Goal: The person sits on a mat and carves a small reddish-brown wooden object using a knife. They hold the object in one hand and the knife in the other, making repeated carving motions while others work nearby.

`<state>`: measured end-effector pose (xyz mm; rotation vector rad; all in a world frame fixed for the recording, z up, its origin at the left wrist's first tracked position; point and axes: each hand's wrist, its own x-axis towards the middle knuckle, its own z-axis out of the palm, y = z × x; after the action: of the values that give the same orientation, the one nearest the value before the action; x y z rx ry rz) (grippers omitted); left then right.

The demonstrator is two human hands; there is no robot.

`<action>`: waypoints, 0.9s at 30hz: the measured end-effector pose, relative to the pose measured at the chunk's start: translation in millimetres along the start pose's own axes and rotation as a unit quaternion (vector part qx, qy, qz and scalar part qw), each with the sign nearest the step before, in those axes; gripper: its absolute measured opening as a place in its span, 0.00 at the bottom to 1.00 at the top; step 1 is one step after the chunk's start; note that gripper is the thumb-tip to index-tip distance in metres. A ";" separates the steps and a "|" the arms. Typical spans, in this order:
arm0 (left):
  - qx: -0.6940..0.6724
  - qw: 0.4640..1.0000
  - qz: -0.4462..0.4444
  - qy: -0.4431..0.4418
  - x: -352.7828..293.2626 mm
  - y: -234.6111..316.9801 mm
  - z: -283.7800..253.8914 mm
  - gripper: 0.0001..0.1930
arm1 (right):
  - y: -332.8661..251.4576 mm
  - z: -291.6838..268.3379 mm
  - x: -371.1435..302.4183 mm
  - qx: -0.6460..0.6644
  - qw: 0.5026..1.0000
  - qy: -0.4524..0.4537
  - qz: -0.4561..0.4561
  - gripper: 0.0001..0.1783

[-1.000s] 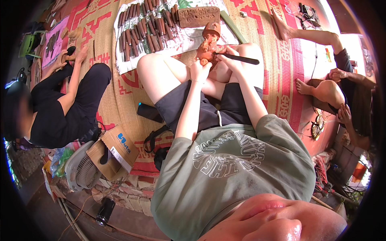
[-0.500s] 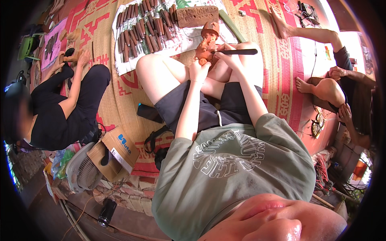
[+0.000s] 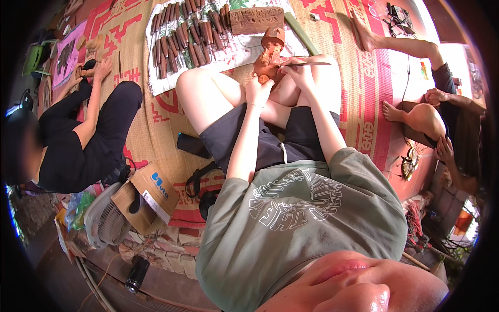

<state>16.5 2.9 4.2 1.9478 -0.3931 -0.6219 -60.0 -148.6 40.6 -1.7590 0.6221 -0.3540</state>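
Note:
A reddish-brown carved figure [image 3: 266,61] with a broad, flat-ended top rests between my bent legs. My left hand [image 3: 257,91] is closed around its near end, where a rounded part shows beside the fingers. On its right side, my right hand [image 3: 300,76] pinches a long, flat carving knife [image 3: 313,64], much like a pen. The knife's outer end points right, over my knee, and its narrow side shows. Whether its working tip touches the figure is hidden by my fingers.
Several wooden-handled carving tools [image 3: 189,36] lie in rows on a white cloth [image 3: 161,86]. Beyond the figure sits a carved block [image 3: 256,21], beside a green strip [image 3: 300,32]. A phone [image 3: 193,145] lies left of my leg. People sit at both sides; the left one handles a wooden piece.
The knife has turned in my right hand, from its broad dark face to a thin edge, with its outer end slightly higher. My left hand stays on the figure.

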 end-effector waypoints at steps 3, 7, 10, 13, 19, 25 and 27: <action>-0.001 1.000 -0.005 0.002 -1.5 2.5 -1.9 0.20 | -0.7 -3.0 2.8 -0.091 0.994 -0.020 -0.062 0.05; 0.009 1.000 0.004 -0.004 -1.8 2.7 -1.8 0.21 | 1.9 -2.5 6.8 -0.057 0.993 -0.027 -0.100 0.05; 0.003 1.000 0.004 0.003 -2.8 3.7 -2.0 0.20 | -4.9 2.1 7.1 -0.097 0.992 -0.005 -0.077 0.05; -0.013 1.000 -0.004 -0.008 -1.4 2.5 -1.6 0.18 | 4.4 10.0 7.6 -0.079 0.994 0.022 -0.069 0.04; -0.029 0.999 -0.017 -0.026 -0.1 7.4 -1.9 0.17 | 19.5 15.1 7.8 -0.044 0.990 0.092 -0.096 0.06; -0.033 0.999 -0.011 0.004 -1.2 5.2 -0.8 0.16 | 17.0 7.8 4.7 -0.008 0.993 0.097 -0.072 0.06; -0.029 0.999 -0.013 -0.003 -1.4 6.5 0.3 0.16 | 27.4 9.0 7.6 0.003 0.994 0.092 -0.063 0.07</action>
<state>15.2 0.6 10.3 1.8979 -0.3509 -0.6501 -55.1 -150.8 11.2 -1.7768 0.6413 -0.6107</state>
